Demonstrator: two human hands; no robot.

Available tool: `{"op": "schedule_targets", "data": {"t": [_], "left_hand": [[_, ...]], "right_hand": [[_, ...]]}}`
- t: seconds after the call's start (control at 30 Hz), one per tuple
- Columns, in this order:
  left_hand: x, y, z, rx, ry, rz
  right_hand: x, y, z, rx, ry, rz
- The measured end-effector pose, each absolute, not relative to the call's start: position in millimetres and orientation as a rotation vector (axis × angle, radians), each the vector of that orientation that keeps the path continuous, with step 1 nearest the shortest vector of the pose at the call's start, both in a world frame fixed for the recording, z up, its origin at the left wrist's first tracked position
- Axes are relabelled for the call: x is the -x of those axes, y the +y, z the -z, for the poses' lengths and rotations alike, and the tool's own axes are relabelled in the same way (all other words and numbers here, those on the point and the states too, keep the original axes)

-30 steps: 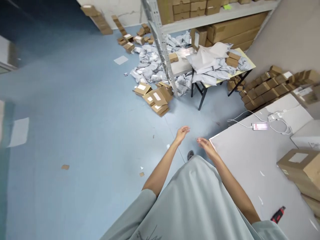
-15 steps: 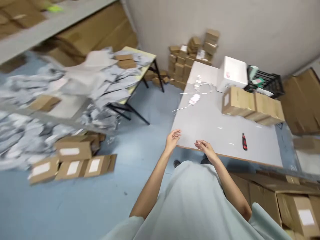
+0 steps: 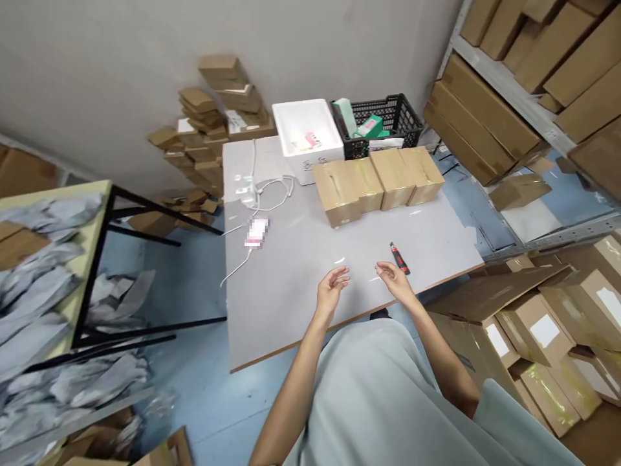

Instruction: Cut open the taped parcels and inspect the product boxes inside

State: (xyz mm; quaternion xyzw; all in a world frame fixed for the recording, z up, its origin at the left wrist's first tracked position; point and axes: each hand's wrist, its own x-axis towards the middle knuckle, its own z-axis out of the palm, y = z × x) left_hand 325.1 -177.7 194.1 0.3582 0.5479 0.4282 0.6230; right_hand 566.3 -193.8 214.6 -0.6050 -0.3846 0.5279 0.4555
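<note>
Over the front part of the grey table [image 3: 286,291], both hands hang with loosely bent fingers. My left hand [image 3: 330,289] is open and empty, its fingers pointing right. To its right, across a gap, my right hand [image 3: 395,283] is also open with nothing in it. Closest to the right hand is a black and red utility knife [image 3: 400,258], lying on the tabletop just beyond the fingers. Past the hands, a row of several taped cardboard boxes [image 3: 339,194] stands on the table.
Behind the boxes are a white foam box [image 3: 308,129] and a black crate [image 3: 402,116] holding green packages. White cables [image 3: 274,208] lie at the table's left. Grey bags cover a yellowish table [image 3: 72,252] on the left. A large carton [image 3: 485,291] with boxes stands at right.
My view has swung right, bringing the table to the centre and the right-hand shelves into sight. Both hands are now further over the tabletop, the right one near the utility knife.
</note>
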Motion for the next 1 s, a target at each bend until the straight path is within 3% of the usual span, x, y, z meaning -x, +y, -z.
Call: {"op": "schedule_targets", "data": {"t": [0.43, 0.7, 1.0], "left_hand": [[-528.0, -26.2, -220.5, -1.069, 1.102, -0.813], [-586.7, 53.4, -246.0, -1.189, 1.039, -0.866], [-621.3, 100.1, -237.4, -1.232, 1.064, -0.877]], "right_hand": [[-739.8, -72.6, -208.5, 1.655, -0.974, -0.787], [-780.0, 15.6, -185.7, 1.763, -1.145, -0.645], [-804.0, 141.3, -161.6, 2.034, -1.227, -0.572]]}}
